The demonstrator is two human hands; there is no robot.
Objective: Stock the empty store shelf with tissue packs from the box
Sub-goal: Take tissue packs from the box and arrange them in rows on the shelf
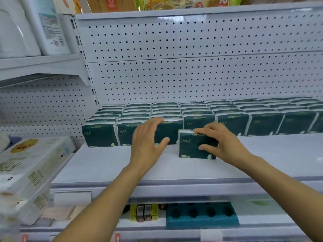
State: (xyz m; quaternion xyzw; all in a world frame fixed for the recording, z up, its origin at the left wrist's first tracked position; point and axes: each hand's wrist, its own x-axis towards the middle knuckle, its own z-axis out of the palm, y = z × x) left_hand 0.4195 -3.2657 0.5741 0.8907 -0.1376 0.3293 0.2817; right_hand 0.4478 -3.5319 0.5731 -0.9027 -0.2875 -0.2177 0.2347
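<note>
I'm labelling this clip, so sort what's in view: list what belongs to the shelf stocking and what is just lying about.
Belongs to the job:
- single dark green plastic-wrapped tissue pack, in the right hand grip
- rows of matching dark green tissue packs at the back
- white metal shelf
- left hand, open

Just lying about:
- white wrapped paper-goods bundles, left
- teal tray with round holes, below
- yellow packets, below

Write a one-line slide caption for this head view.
Right hand sets a dark green tissue pack upright before the stocked rows on the white shelf; left hand hovers open.
</note>
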